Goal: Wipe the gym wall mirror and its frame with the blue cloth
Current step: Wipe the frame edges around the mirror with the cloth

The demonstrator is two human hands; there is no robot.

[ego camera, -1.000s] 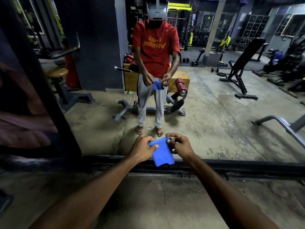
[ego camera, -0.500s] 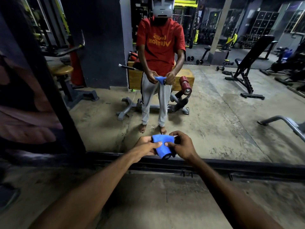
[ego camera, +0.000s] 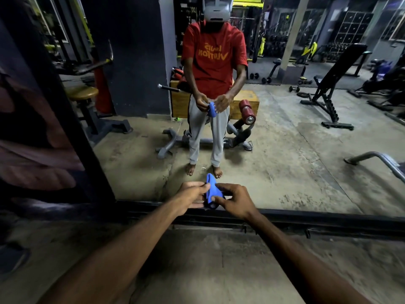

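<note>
The blue cloth (ego camera: 211, 189) is folded into a narrow upright bundle between both hands, in front of the mirror's lower edge. My left hand (ego camera: 191, 197) pinches its left side with thumb and fingers. My right hand (ego camera: 234, 200) holds its right side, thumb pressing low on the bundle. The wall mirror (ego camera: 285, 150) fills the upper view and reflects me holding the cloth. Its dark frame (ego camera: 306, 218) runs along the bottom and up the left side (ego camera: 72, 119).
Bare concrete floor (ego camera: 197, 266) lies between me and the mirror. A dark wall panel (ego camera: 26, 139) stands left of the frame. Reflected gym gear sits behind me: a leg machine with red rollers, an incline bench at right, a stool at left.
The cloth went from hanging flat between my hands to being folded into a tight upright bundle. Both hands stayed close together just above the mirror's lower frame.
</note>
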